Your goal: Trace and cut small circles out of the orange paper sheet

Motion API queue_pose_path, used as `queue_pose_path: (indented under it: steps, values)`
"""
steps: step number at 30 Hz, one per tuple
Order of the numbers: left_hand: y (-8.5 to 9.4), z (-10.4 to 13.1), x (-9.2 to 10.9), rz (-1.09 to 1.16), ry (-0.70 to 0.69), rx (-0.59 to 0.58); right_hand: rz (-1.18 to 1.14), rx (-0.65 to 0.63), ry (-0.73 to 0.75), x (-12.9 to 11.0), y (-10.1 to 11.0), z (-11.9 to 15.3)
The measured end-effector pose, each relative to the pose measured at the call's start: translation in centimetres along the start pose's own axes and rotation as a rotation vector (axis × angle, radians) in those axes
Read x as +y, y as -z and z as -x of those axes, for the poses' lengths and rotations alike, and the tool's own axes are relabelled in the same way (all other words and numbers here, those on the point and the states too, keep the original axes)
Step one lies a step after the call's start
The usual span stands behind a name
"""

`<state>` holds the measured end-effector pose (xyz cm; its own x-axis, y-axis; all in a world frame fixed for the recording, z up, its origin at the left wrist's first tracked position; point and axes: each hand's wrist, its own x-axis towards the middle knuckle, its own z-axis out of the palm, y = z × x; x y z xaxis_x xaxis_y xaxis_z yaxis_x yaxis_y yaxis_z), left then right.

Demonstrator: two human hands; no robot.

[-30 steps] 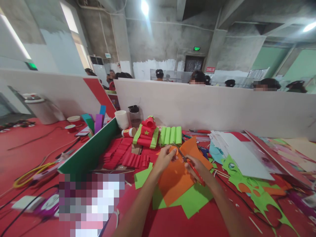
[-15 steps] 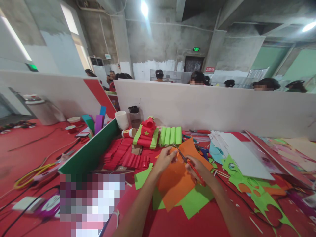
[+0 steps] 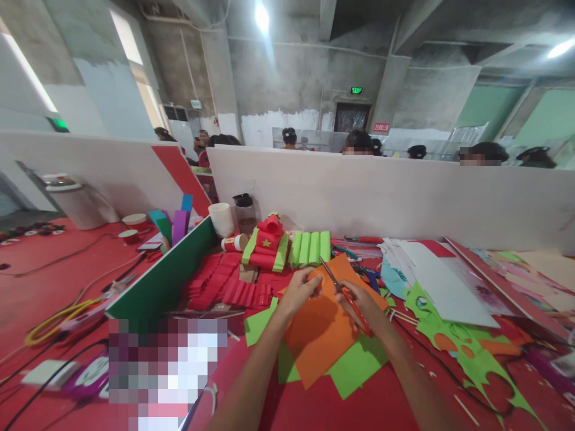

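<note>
My right hand [image 3: 353, 304] is closed round the red handles of a pair of scissors [image 3: 335, 281], whose blades point up and to the left. My left hand [image 3: 303, 290] pinches the upper left part of an orange sheet [image 3: 317, 344], close beside the blades. Beneath the orange sheet lie green sheets [image 3: 357, 365]. Beyond my left hand are green rolls [image 3: 309, 248] and a red and green paper model [image 3: 267, 244] with a star on it. The left fingertips are partly hidden.
Red folded strips [image 3: 213, 278] lie left of the hands, by a green divider [image 3: 171, 272]. A white cup [image 3: 221, 219] and a dark-lidded bottle [image 3: 244, 211] stand behind. Green scraps [image 3: 471, 353] and white boards [image 3: 447, 281] lie right. A white partition [image 3: 381, 197] runs across the back.
The scissor blades look more closed than before and sit slightly further right. Both hands stay in nearly the same place, still holding the orange sheet and the scissors.
</note>
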<state>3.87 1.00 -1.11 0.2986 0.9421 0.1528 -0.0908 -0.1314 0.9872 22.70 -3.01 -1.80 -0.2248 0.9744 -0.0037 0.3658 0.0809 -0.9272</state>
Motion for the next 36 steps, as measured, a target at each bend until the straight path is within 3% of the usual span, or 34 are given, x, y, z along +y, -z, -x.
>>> queue_pose_path:
  steps: [6, 12, 16, 20, 23, 27, 30, 36]
  values:
    - [0.1, -0.2, 0.0, 0.103, -0.013, 0.086, 0.029, 0.152, 0.068, 0.1, 0.7, 0.0]
    - [0.8, -0.6, -0.5, 0.094, -0.059, 0.198, 0.434, 0.258, 0.133, 0.1, 1.8, 0.1]
    - [2.1, -1.1, -1.0, -0.109, -0.156, 0.302, 0.609, 0.272, 0.047, 0.3, 2.4, -0.1]
    - [3.1, -1.3, -2.0, -0.575, -0.165, 0.358, 0.669, 0.227, -0.014, 0.9, 2.6, -0.2]
    - [2.8, -1.3, -2.7, -0.869, -0.166, 0.305, 0.72, 0.183, -0.016, 1.6, 2.4, -0.3]
    - [2.2, -1.1, -3.1, -1.016, -0.094, 0.175, 0.761, 0.143, 0.002, 2.0, 2.0, -0.3]
    - [2.1, -1.1, -3.0, -0.902, -0.083, 0.131, 0.724, 0.164, 0.018, 1.8, 2.1, -0.4]
    - [2.5, -1.2, -2.9, -0.55, -0.2, 0.065, 0.583, 0.391, 0.074, 1.8, 4.0, -0.6]
